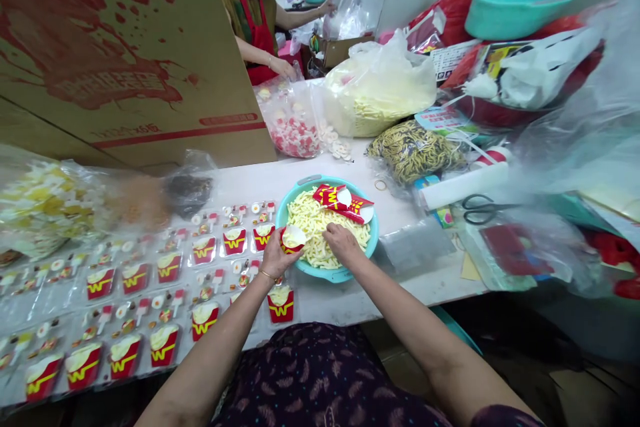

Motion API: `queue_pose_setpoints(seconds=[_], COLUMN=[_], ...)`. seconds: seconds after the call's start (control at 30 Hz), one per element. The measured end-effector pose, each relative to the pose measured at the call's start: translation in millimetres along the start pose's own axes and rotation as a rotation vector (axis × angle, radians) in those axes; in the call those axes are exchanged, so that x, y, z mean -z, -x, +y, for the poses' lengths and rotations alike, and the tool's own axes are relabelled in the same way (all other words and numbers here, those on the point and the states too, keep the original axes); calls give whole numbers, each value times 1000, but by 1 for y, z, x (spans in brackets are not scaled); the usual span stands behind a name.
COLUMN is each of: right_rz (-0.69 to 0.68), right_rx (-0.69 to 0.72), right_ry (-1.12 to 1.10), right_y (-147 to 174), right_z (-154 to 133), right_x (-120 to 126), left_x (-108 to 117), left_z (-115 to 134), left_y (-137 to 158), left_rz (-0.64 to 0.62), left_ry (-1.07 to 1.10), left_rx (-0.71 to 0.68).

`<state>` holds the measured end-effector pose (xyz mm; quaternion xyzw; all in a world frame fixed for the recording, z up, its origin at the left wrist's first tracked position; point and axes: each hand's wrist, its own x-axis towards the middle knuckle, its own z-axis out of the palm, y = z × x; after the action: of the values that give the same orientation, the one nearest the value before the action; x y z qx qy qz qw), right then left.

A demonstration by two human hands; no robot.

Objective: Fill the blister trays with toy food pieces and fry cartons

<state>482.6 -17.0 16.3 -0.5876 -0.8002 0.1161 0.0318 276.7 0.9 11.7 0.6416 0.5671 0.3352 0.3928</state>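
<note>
My left hand (277, 258) is closed around a small red toy fries carton (293, 247) with a white inner lip, tilted over the left edge of a turquoise basin (333, 275). Pale yellow toy fries (305, 213) fill the basin. Over the heap, my right hand (345, 245) has its fingers curled together at the fries; what lies between the fingertips is hidden. Two flattened red cartons (333, 196) with yellow markings rest on the fries at the back of the basin.
Rows of filled red cartons (167, 268) and small toy pieces in clear packaging cover the table's left. Behind stand a large cardboard box (135, 47) and a bag of pale fries (380, 97). Scissors (485, 208) lie at right. A co-worker in a red apron (261, 33) handles bags opposite.
</note>
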Motion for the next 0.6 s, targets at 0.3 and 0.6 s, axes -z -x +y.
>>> queue_pose_setpoints(seconds=[0.3, 0.6], right_rz=[279, 175], right_rx=[-210, -284], right_ry=[-649, -561], right_y=[-13, -17], right_z=[-2, -37], right_x=[26, 33], left_x=[-15, -58], left_z=[7, 29], left_y=[-2, -8], left_rz=[-31, -89], left_ry=[111, 11], left_rx=[-4, -144])
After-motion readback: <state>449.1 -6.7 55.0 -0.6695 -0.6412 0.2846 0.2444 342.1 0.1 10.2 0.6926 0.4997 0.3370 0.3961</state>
